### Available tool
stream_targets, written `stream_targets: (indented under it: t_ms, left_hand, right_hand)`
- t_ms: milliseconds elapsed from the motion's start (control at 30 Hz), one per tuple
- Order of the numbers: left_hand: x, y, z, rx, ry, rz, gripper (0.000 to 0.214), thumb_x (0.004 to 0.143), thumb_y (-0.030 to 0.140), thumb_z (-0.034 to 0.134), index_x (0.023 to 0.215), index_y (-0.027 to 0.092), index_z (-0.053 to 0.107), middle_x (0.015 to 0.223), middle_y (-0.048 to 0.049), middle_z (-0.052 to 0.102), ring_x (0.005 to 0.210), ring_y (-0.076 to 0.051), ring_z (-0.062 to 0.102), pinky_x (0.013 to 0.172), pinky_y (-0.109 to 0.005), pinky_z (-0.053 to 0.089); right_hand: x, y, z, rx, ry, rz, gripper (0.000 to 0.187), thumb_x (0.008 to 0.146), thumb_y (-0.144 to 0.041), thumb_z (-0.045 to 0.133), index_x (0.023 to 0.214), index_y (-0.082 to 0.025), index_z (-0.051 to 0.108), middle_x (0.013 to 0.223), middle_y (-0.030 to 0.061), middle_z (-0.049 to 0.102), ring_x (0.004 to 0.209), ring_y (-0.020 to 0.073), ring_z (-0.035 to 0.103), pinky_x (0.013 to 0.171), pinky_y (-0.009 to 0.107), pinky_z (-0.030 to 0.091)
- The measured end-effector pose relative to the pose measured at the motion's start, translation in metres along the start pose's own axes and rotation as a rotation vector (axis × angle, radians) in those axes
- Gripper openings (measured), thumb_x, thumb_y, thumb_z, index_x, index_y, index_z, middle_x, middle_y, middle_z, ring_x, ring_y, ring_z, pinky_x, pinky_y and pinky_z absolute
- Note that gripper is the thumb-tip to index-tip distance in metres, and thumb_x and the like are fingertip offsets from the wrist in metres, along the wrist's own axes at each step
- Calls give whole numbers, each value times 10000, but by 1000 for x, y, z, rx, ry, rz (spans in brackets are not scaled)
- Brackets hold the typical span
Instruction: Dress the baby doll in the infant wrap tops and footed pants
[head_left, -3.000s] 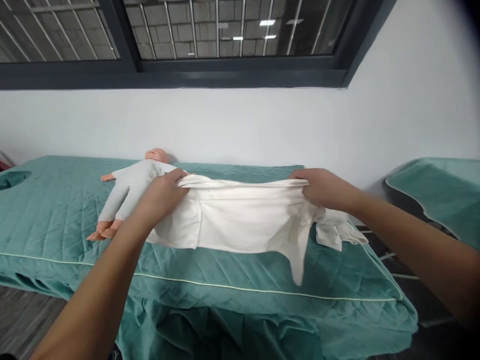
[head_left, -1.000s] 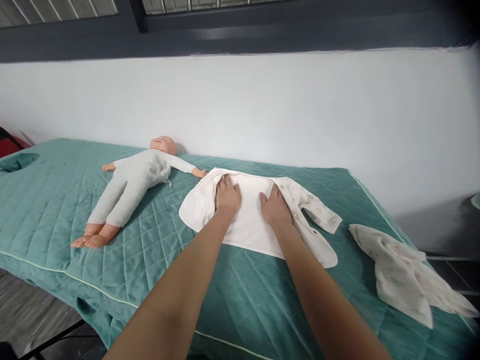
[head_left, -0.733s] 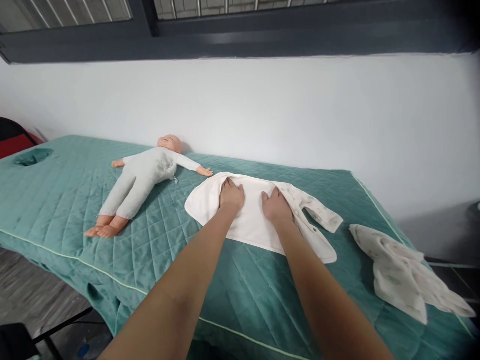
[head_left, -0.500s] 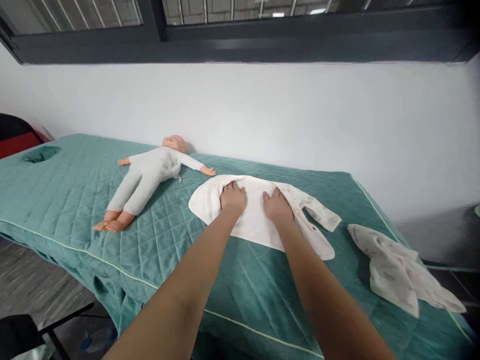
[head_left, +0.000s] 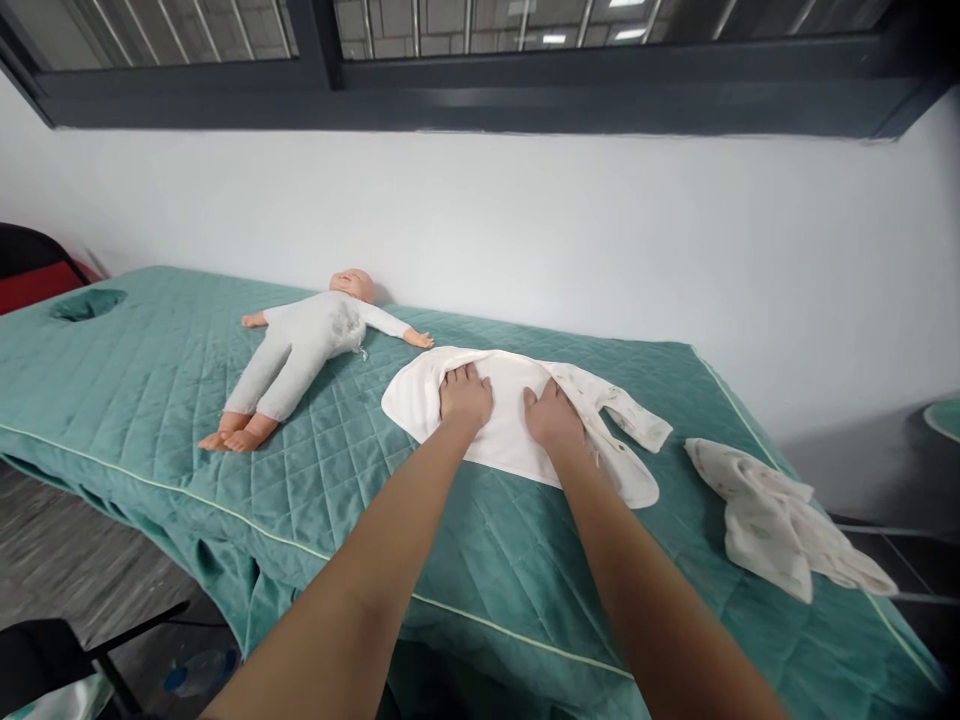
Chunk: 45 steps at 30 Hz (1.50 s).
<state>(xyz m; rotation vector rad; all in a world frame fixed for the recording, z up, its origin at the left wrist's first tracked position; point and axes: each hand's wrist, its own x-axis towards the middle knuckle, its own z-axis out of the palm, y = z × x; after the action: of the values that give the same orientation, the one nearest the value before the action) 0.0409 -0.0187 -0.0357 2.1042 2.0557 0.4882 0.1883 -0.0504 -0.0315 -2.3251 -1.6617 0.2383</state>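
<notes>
A white baby top (head_left: 510, 400) lies spread open on the green quilted cover, its plain inside facing up and a printed sleeve (head_left: 637, 418) folded out to the right. My left hand (head_left: 466, 397) rests flat on the inside at the left part, fingers stretched away from me and thumb apart. My right hand (head_left: 553, 415) lies on the right part, thumb out, its fingertips partly hidden by the garment's folded edge. Neither hand lifts the cloth. Left of the top, a baby doll (head_left: 304, 340) in a white body suit lies on its back, one hand close to the garment.
Another printed baby garment (head_left: 780, 515) lies crumpled near the right end of the green-covered bed (head_left: 187, 450). A white wall (head_left: 525, 230) and dark window frame (head_left: 600, 95) run behind. A face hole (head_left: 88, 304) is at the left; a bottle (head_left: 199, 673) stands below.
The view has shifted slightly, so the doll and crumpled garment sit a little differently in the picture. Both hands stay in place on the baby top.
</notes>
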Motion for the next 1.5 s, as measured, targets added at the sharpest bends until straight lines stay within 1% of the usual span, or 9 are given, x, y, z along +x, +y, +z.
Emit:
stream_targets:
  t_ms: [100, 200, 367, 467, 567, 767, 1000, 1300, 1500]
  left_hand:
    - [-1, 0, -1, 12, -11, 9, 622, 1028, 419, 274, 1541, 86, 386, 1537, -197, 476, 1408, -342, 425, 1187, -477, 345]
    - [1, 0, -3, 29, -32, 15, 620, 1026, 412, 269, 1554, 101, 368, 1543, -200, 469, 1418, -343, 424, 1184, -481, 350]
    - [15, -1, -6, 15, -77, 14, 620, 1020, 429, 282, 1558, 130, 358, 1545, -200, 472, 1422, -340, 445, 1165, -478, 381]
    - [28, -1, -5, 4, -73, -8, 614, 1019, 431, 281, 1535, 116, 386, 1529, -205, 491, 1392, -348, 483, 1159, -472, 392]
    - [40, 3, -1, -4, -66, -19, 629, 1023, 414, 274, 1555, 83, 336, 1573, -215, 435, 1418, -334, 463, 1181, -438, 374]
    - [52, 9, 3, -12, -21, 0, 652, 1022, 388, 297, 1576, 46, 274, 1593, -227, 406, 1435, -343, 447, 1199, -425, 357]
    - [54, 4, 4, -47, -41, -11, 605, 1027, 393, 296, 1539, 75, 350, 1528, -213, 498, 1385, -321, 507, 1167, -408, 397]
    - [48, 2, 7, -69, 91, 19, 592, 1036, 400, 258, 1544, 109, 348, 1553, -198, 469, 1386, -315, 503, 1179, -415, 381]
    - [47, 2, 7, -56, 106, 10, 578, 1042, 391, 240, 1529, 110, 377, 1524, -195, 503, 1352, -311, 533, 1159, -418, 400]
  right_hand:
    - [1, 1, 1, 11, 23, 15, 756, 1023, -475, 316, 1595, 10, 224, 1615, 279, 301, 1513, 397, 295, 1241, 507, 244]
    - [6, 2, 2, 20, 49, -7, 751, 1016, -457, 361, 1603, -11, 216, 1624, 270, 288, 1539, 389, 234, 1258, 505, 193]
    - [25, 4, -1, 43, 68, -12, 751, 1007, -428, 410, 1601, -14, 212, 1615, 291, 289, 1541, 391, 226, 1256, 508, 189]
    - [36, 4, -1, 42, 75, -5, 749, 1006, -425, 420, 1602, -21, 214, 1614, 300, 280, 1538, 402, 230, 1250, 520, 194]
    - [44, 4, 1, 41, 79, -13, 738, 1007, -409, 423, 1604, -26, 218, 1613, 289, 294, 1537, 384, 244, 1257, 493, 185]
    - [44, 3, 4, 52, 148, -28, 710, 1008, -410, 425, 1585, -27, 271, 1594, 277, 344, 1531, 372, 266, 1265, 469, 170]
    - [40, 0, 0, 65, 128, 12, 674, 1011, -406, 404, 1566, -36, 311, 1562, 278, 391, 1512, 369, 308, 1252, 466, 201]
    - [51, 5, 2, 61, 119, -8, 728, 1013, -435, 382, 1603, -45, 207, 1626, 264, 284, 1546, 362, 227, 1267, 479, 155]
    - [50, 5, 3, 55, 116, 4, 705, 1022, -441, 368, 1595, -50, 246, 1595, 265, 349, 1525, 362, 284, 1263, 466, 176]
